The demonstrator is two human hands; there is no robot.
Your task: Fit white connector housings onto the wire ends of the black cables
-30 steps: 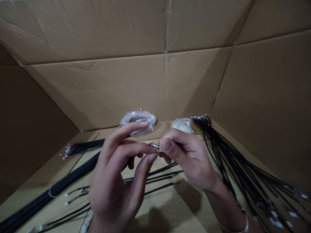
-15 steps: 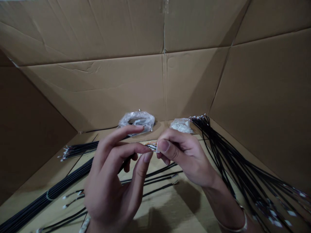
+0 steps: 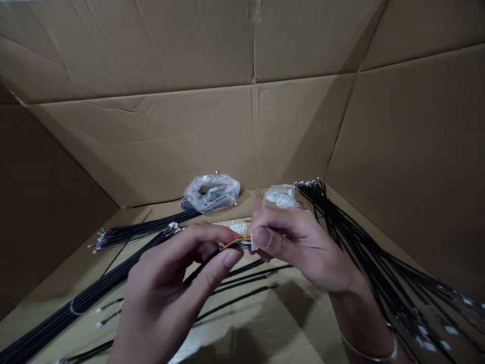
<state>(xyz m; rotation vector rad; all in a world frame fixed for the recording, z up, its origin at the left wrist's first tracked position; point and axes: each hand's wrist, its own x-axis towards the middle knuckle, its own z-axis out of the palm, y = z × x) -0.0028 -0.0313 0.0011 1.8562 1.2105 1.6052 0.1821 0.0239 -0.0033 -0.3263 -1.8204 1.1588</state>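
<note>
My left hand (image 3: 182, 283) is closed on a black cable near its end, where thin coloured wires (image 3: 235, 242) fan out between thumb and index finger. Those wires run right into a small white connector (image 3: 254, 241), which my right hand (image 3: 291, 247) pinches between thumb and fingers. Just behind my fingertips lies a small pile of white connectors (image 3: 238, 227). Several loose black cables (image 3: 242, 302) lie on the surface below my hands.
Cardboard walls (image 3: 151, 136) enclose the work surface. Bundled black cables (image 3: 102, 283) lie at left, more cables (image 3: 364, 253) fan out at right. Two clear plastic bags, one larger (image 3: 214, 192) and one with white parts (image 3: 282, 196), sit at the back.
Both hands have moved slightly down, the right one also rightward. My left fingers have lowered, uncovering the larger bag and cable ends behind. More of the coloured wires and connector shows.
</note>
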